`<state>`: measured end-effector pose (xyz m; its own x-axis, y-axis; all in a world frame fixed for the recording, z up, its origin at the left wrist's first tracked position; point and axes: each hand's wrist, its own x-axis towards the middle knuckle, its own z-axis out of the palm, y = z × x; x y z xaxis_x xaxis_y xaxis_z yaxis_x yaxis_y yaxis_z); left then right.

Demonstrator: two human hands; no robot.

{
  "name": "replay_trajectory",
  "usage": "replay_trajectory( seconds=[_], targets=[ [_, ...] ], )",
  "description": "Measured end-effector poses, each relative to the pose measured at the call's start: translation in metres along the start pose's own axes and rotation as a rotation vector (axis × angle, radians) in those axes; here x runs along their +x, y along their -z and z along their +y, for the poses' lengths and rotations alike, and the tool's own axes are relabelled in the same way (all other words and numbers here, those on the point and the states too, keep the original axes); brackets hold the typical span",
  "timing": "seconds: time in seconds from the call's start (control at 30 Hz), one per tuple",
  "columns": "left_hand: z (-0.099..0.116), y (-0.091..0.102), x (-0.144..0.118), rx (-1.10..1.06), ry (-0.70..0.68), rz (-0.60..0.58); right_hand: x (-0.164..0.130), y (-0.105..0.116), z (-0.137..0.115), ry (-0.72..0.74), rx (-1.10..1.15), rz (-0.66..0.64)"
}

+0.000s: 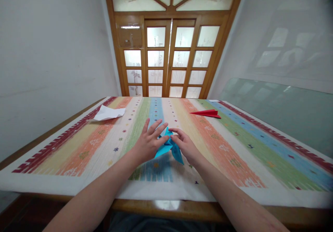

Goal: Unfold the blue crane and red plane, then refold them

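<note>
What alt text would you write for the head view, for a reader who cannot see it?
Two bare hands, left hand and right hand, press on a folded blue paper on a striped tablecloth. A red paper plane and white paper lie farther away.

— What carries everything here?

— A wooden table (182, 206) with a brown rim, almost wholly covered by a woven cloth with lengthwise stripes (234, 145) in red, yellow, orange, cream, green and blue, dotted with small motifs.

— And what lies on the cloth?

— A folded piece of blue paper (169, 148) near the front, on the blue stripe. A crumpled sheet of white paper (109, 114) sits at the far left, over the red border. A red paper plane (206, 113) lies far right of centre, flat, well apart from both.

— Anything under the cloth's front edge?

— Just the bare glossy table edge.
</note>
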<state>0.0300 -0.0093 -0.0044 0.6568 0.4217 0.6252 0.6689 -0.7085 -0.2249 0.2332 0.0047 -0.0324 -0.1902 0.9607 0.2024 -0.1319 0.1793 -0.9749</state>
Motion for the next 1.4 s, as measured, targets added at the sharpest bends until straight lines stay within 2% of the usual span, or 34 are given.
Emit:
replay_trajectory(
  seconds=[0.1,0.23,0.33,0.43,0.6,0.73,0.83,1.1,1.4],
  targets=[
    [-0.001,-0.005,-0.001,0.003,0.015,0.055,0.0,0.001,0.0,-0.023,0.035,0.005],
    [-0.005,-0.008,-0.001,-0.05,0.092,0.157,0.001,0.006,-0.006,-0.039,0.127,0.111],
    [-0.005,-0.007,-0.002,-0.152,0.205,0.282,0.001,0.008,-0.012,0.032,0.163,0.201],
    [-0.003,-0.004,-0.001,-0.299,0.265,0.367,-0.002,0.006,-0.017,0.167,0.077,0.251],
    [0.003,0.0,0.002,-0.409,0.176,0.321,-0.008,0.002,-0.015,0.376,-0.161,0.272],
    [0.008,-0.001,0.005,-0.415,0.159,0.312,-0.012,-0.001,-0.012,0.438,-0.277,0.324],
    [0.011,-0.002,0.006,-0.412,0.182,0.322,-0.014,-0.005,-0.012,0.423,-0.232,0.301],
    [0.015,-0.004,0.006,-0.417,0.26,0.348,-0.014,-0.015,-0.017,0.274,0.12,0.241],
    [0.014,-0.003,0.006,-0.4,0.246,0.34,-0.006,-0.011,0.001,0.141,0.283,0.172]
  ],
)
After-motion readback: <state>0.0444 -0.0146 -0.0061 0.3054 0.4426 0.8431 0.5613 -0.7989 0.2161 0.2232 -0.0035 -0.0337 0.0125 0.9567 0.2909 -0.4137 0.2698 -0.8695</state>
